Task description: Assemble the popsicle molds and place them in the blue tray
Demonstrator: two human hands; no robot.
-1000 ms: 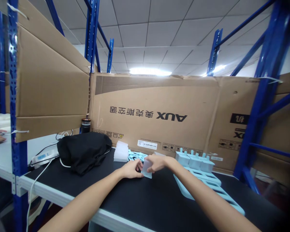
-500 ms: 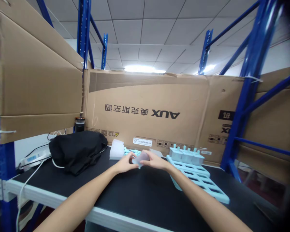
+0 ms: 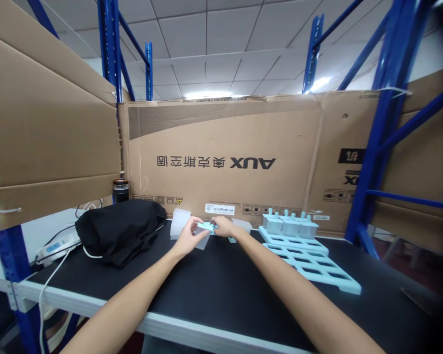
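Observation:
My left hand (image 3: 187,238) is closed around a translucent mold cup (image 3: 202,241) above the black tabletop. On top of the cup sits a light-blue lid (image 3: 206,226), and the fingers of my right hand (image 3: 222,225) are closed on its right side. Behind my left hand stand translucent white molds (image 3: 179,221). More translucent pieces (image 3: 241,224) lie just beyond my right hand, partly hidden by it. To the right, light-blue racks (image 3: 317,266) rest on the table, the rear one holding several lidded molds (image 3: 290,226) with upright sticks.
A black cloth bundle (image 3: 120,230) lies at the left, beside a white power strip (image 3: 55,248) with cables. A dark jar (image 3: 121,191) stands behind it. Cardboard panels (image 3: 221,137) and blue posts (image 3: 386,123) enclose the black table (image 3: 214,300).
The cup has turned in my left hand so that it points down, and a light-blue lid now shows at its top. My right hand has shifted from the cup to the lid. The camera view has moved slightly.

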